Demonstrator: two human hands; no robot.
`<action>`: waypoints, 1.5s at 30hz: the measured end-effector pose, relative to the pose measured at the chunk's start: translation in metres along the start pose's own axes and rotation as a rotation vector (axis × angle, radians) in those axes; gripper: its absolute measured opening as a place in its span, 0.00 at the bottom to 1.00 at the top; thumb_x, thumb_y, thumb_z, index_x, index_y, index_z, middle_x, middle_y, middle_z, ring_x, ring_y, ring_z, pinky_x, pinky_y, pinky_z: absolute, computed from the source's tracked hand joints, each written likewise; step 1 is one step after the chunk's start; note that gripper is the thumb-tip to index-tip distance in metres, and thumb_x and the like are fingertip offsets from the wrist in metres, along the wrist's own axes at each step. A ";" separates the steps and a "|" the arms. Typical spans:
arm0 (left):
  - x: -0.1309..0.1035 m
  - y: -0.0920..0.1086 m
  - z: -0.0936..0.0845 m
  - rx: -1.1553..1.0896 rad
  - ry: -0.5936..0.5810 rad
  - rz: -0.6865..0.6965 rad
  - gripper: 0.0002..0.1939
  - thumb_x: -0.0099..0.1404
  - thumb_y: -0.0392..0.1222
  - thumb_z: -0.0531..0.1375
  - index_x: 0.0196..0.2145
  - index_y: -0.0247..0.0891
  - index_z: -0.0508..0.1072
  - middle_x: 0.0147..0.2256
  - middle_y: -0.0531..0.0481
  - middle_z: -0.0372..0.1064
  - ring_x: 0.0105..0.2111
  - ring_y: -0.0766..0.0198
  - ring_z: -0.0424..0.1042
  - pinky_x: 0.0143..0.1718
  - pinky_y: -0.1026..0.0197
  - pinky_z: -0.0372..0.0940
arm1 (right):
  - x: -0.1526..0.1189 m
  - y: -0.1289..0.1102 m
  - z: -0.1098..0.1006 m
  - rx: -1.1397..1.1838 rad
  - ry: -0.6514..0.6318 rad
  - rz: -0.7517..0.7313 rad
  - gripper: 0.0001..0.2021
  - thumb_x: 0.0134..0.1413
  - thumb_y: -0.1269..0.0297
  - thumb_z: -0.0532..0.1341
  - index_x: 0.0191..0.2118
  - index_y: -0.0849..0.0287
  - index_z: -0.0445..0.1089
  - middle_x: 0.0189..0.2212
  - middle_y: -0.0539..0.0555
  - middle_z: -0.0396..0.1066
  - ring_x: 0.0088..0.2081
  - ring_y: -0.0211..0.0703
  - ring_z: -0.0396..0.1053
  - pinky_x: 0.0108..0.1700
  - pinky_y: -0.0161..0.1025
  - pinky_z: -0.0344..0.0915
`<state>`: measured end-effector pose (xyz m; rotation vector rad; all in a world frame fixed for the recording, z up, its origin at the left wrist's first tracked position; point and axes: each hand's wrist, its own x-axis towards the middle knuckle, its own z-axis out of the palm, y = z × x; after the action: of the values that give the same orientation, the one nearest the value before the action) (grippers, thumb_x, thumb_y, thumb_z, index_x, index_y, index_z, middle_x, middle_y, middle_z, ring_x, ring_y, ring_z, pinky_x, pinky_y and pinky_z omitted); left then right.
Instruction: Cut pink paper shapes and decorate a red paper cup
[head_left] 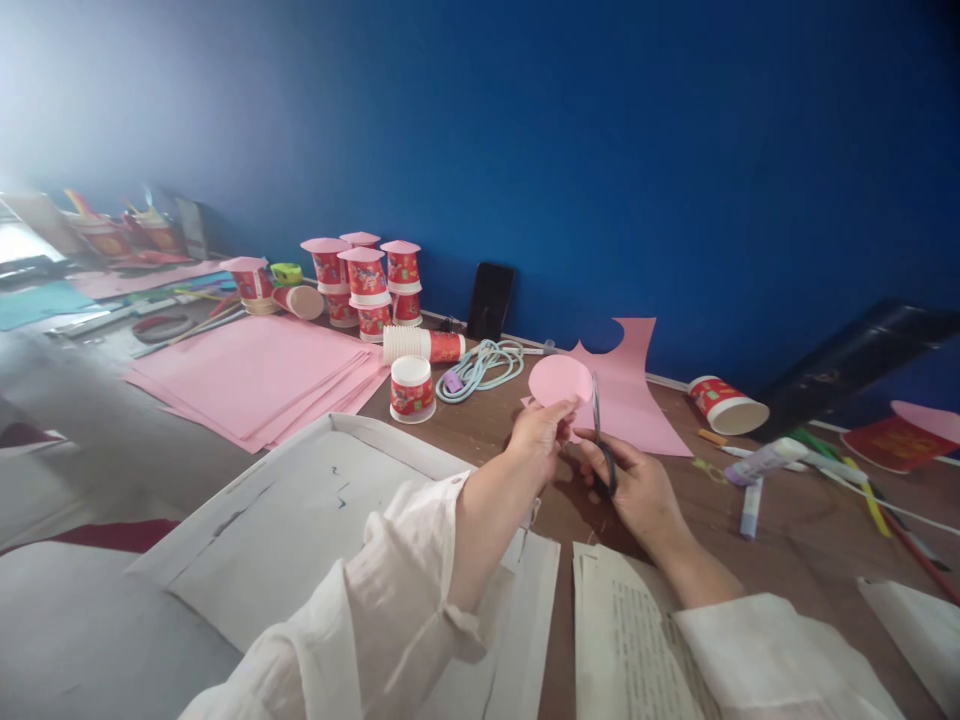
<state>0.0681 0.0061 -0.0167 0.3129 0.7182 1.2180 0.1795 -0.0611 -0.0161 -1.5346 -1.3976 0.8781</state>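
While left hand (540,430) pinches disc (558,379), right hand (642,490) clasps scissors (597,412).

One pair of scissors (597,412), one coiled cord (480,371)

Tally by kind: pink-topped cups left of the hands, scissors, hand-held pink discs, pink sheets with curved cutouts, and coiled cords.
Pink-topped cups: 5 (4 clustered, 1 apart)
Scissors: 1
Hand-held pink disc: 1
Pink sheet with curved cutouts: 1
Coiled cord: 1
Total: 9
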 end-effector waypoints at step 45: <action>0.002 -0.002 0.000 -0.003 0.015 -0.013 0.07 0.51 0.33 0.69 0.27 0.34 0.73 0.24 0.53 0.68 0.22 0.76 0.63 0.23 0.72 0.56 | 0.002 0.001 -0.001 -0.020 0.037 0.013 0.28 0.49 0.42 0.63 0.47 0.61 0.76 0.20 0.48 0.69 0.22 0.39 0.65 0.27 0.36 0.63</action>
<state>0.0702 0.0075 -0.0183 0.2963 0.7303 1.2106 0.1812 -0.0595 -0.0164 -1.5691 -1.3755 0.8417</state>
